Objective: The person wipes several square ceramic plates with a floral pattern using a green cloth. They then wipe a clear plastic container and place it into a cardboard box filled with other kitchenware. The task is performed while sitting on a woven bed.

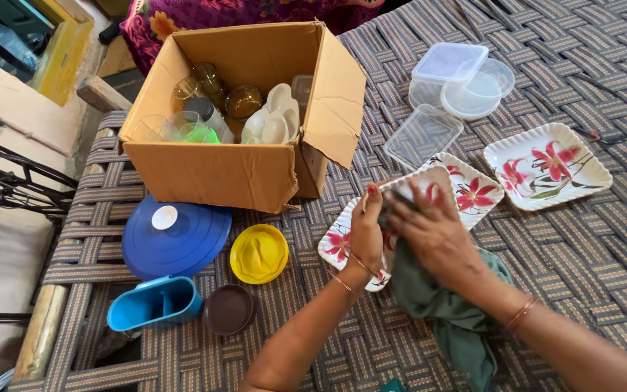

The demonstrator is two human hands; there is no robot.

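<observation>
Two hands work just right of the cardboard box (244, 123): our left hand (366, 234) grips the edge of a tilted floral plate (415, 190), while our right hand (433, 236), apparently closed around a green cloth (451, 312), presses against the plate's face.

- You have one view only, from the camera on your head.
- It looks steeply down and forward over the woven cot (582, 239).
- It sits close above your forearms; the cardboard box (212, 170) lies farther ahead.
</observation>
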